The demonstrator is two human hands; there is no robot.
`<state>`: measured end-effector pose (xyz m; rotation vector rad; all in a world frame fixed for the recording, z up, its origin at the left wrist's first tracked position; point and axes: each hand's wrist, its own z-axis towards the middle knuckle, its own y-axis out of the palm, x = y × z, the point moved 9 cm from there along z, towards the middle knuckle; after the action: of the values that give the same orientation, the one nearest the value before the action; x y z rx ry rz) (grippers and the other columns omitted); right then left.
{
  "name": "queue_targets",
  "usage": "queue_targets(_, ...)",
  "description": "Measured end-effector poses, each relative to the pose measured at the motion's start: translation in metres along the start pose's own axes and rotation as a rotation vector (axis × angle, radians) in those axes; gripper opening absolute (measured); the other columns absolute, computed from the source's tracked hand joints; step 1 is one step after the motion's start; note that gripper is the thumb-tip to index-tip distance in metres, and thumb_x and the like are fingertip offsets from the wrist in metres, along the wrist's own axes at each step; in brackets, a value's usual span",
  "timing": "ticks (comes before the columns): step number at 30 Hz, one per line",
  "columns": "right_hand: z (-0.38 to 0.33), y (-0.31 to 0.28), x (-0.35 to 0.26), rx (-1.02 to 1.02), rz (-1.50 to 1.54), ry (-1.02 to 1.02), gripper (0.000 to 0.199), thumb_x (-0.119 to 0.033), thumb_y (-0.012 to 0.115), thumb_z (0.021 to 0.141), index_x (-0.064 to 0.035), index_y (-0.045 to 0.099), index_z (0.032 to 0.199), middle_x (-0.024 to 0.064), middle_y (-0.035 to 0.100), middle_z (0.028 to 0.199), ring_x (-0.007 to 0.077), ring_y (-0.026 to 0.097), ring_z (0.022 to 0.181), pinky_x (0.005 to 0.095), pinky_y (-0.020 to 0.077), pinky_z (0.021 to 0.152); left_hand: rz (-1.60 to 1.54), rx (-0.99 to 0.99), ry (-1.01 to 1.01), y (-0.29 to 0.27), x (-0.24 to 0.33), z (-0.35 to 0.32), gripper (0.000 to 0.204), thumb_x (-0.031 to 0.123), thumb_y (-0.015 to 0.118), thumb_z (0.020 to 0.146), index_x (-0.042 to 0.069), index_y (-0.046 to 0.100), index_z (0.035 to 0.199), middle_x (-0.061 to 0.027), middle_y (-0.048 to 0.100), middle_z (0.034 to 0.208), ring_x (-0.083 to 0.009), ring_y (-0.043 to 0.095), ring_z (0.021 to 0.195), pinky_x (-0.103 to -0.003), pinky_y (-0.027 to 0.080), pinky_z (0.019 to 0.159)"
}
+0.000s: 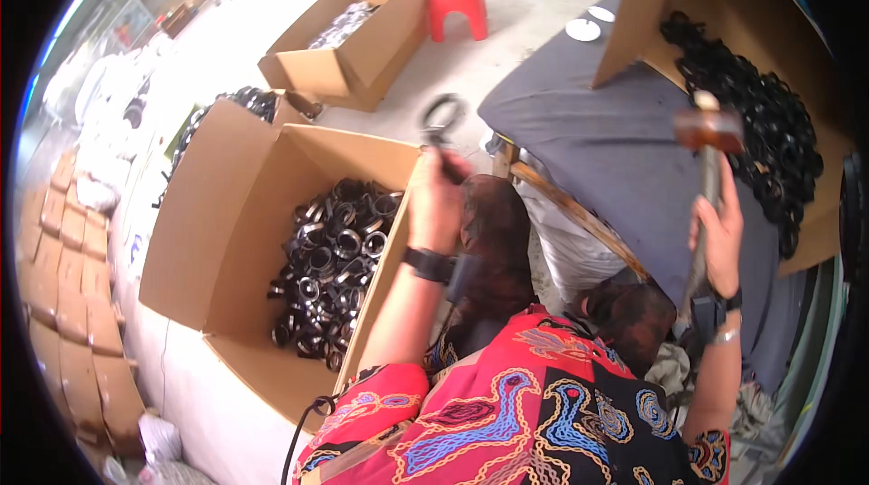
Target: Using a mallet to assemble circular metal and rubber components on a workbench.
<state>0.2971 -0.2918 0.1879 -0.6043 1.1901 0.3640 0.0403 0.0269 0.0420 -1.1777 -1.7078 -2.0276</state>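
Observation:
My left hand [436, 204] is closed around a black ring-shaped part [437, 135], held up above the inner edge of an open cardboard box [231, 204]. Many shiny black and silver rings [337, 259] lie heaped in that box. Over the grey cloth-covered table [570, 100], my right hand [720, 240] grips the handle of a mallet. Its brown mallet head [709, 130] is raised and slightly blurred. Beyond the mallet, a pile of black rings [769, 127] lies in a cardboard carton [638, 5] tipped on its side.
A second open carton [389, 50] stands on the floor ahead, beside a red stool [457, 8]. Two white discs [583, 29] rest at the table's far edge. A wooden bar [579, 218] runs along its near side. Closed cartons [77, 277] are stacked at far left.

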Motion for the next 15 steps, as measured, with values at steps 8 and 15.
queue_targets(8, -0.049, -0.124, 0.074, 0.398, 0.138, 0.126, 0.060, -0.007, 0.055, 0.089, -0.0116, 0.033, 0.144, -0.0015, 0.049, 0.075, 0.0055, 0.045, 0.051, 0.0192, 0.0395, 0.041, 0.130, 0.256, -0.076, -0.085, 0.045, 0.043, 0.070, 0.047, 0.039, 0.098, 0.003, 0.015, 0.147, -0.0201, 0.032, 0.147, -0.0395, 0.039, 0.128, -0.051, 0.035, 0.102)
queue_targets(15, -0.050, -0.118, 0.108, 0.472, 0.361, 0.115, 0.067, -0.001, 0.057, 0.086, -0.0115, 0.028, 0.146, 0.0001, 0.052, 0.075, 0.0075, 0.050, 0.053, 0.0233, 0.0474, 0.045, 0.491, -0.135, -0.001, 0.081, 0.001, 0.045, 0.025, 0.020, 0.057, 0.093, 0.001, 0.061, 0.109, -0.0090, 0.066, 0.087, -0.0196, 0.066, 0.078, -0.028, 0.051, 0.069)
